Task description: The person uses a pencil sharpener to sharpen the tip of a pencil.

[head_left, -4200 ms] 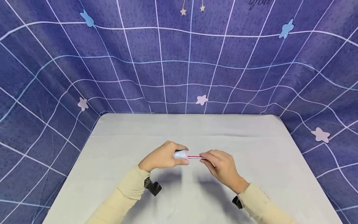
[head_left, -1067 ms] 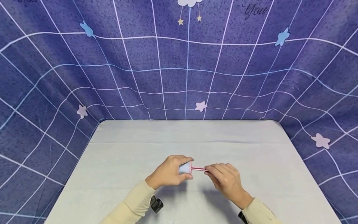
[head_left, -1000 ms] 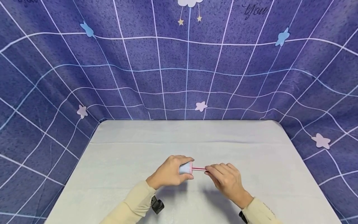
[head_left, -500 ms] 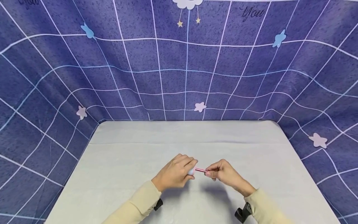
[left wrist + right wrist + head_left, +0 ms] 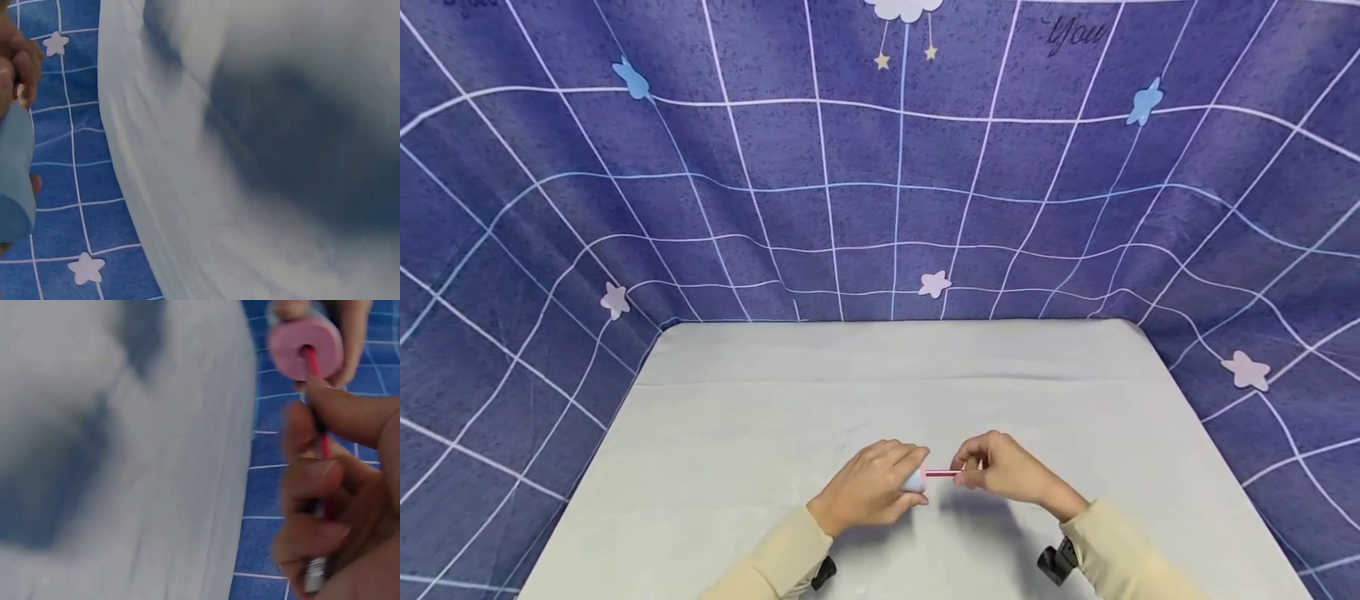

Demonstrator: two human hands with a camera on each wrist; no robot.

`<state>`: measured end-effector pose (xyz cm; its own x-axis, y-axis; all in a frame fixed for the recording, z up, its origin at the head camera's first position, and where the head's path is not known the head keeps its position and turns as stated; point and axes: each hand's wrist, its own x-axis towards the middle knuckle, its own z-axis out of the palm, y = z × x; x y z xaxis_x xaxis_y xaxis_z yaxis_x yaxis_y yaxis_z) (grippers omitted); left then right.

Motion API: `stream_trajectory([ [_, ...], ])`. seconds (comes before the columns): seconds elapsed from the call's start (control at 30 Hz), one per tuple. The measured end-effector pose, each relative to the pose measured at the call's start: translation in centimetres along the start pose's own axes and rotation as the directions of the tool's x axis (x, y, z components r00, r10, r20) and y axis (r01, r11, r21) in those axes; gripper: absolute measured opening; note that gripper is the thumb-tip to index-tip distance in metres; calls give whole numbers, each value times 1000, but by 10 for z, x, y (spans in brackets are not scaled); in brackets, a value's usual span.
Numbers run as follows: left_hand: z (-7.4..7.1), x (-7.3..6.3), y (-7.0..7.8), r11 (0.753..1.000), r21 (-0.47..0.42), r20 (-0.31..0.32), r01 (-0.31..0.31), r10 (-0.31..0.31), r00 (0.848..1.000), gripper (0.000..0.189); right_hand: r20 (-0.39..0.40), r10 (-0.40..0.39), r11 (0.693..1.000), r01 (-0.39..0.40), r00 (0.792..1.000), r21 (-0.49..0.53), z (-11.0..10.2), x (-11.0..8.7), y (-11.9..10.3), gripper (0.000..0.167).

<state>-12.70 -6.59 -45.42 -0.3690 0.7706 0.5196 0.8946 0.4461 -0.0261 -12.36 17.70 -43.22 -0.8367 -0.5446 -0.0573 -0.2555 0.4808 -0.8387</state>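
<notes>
Grips the sharpener (image 5: 914, 479) with the left hand (image 5: 871, 485), low in the middle of the head view, clamped round the pale blue body with the thumb below and the fingers above. Turns its pink end toward the right side of the frame, beside the fingertips. Pinches the pencil (image 5: 942, 473) with the right hand (image 5: 1003, 469), just to the right, with thumb and fingers closed on the red shaft. Holds it nearly level in the head view, in line with the pink end. Shows in the right wrist view, at upper right, the shaft entering a dark hole in the pink face; curls more fingers about it, down to a silvery band (image 5: 315, 569) near the bottom edge. Cannot tell the depth of the tip inside. Shows in the left wrist view the blue body at the left edge, cut off by the frame. Works above the white table (image 5: 752, 408), casting soft shadows below both hands. Wears cream sleeves (image 5: 782, 546), reaching in from the bottom edge, and a black camera (image 5: 824, 572) at the left wrist. Faces a blue curtain (image 5: 760, 217) across the upper frame, printed with pale lines, a pink star (image 5: 934, 284) near centre and a cloud (image 5: 904, 8) at top middle.
</notes>
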Motion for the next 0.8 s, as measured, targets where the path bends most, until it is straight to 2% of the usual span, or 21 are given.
stream_trajectory([
  [0.1, -2, -4, -1, 993, -88, 18, 76, -75, 997, 55, -136, -115, 979, 89, 984, -183, 10, -1, 0, 12],
  [0.17, -6, -4, -3, 972, -169, 59, 163, -156, 986, 54, -220, -211, 944, 140, 953, -299, 14, -1, 0, 18],
  [0.23, -12, -1, -6, 929, -255, 129, 267, -241, 962, 52, -283, -317, 899, 191, 905, -395, 18, 0, 0, 19],
  [0.3, -19, 3, -8, 872, -321, 219, 370, -311, 925, 51, -318, -433, 841, 252, 843, -478, 20, 1, 0, 19],
  [0.37, -25, 6, -11, 806, -376, 309, 457, -356, 882, 49, -323, -548, 770, 313, 772, -557, 23, 2, 2, 16],
  [0.47, -32, 8, -16, 713, -446, 405, 542, -379, 832, 43, -298, -703, 626, 362, 646, -691, 26, 4, 3, 6],
  [0.57, -37, 7, -20, 621, -513, 465, 593, -380, 800, 37, -254, -815, 479, 358, 522, -801, 29, 7, 2, 16],
  [0.6, -39, 6, -20, 595, -532, 480, 603, -375, 793, 37, -240, -838, 442, 351, 490, -826, 30, 7, 2, 20],
  [0.63, -40, 5, -20, 576, -545, 491, 610, -371, 788, 36, -229, -854, 416, 348, 467, -840, 31, 8, 1, 23],
  [0.67, -40, 4, -20, 567, -549, 498, 614, -369, 785, 37, -221, -864, 400, 350, 453, -847, 32, 8, 1, 23],
  [0.73, -41, 3, -19, 563, -552, 499, 614, -367, 785, 37, -214, -869, 393, 359, 446, -847, 34, 8, 1, 24],
  [0.8, -41, 3, -18, 576, -543, 488, 611, -376, 788, 37, -225, -851, 426, 373, 474, -824, 36, 7, 0, 26],
])
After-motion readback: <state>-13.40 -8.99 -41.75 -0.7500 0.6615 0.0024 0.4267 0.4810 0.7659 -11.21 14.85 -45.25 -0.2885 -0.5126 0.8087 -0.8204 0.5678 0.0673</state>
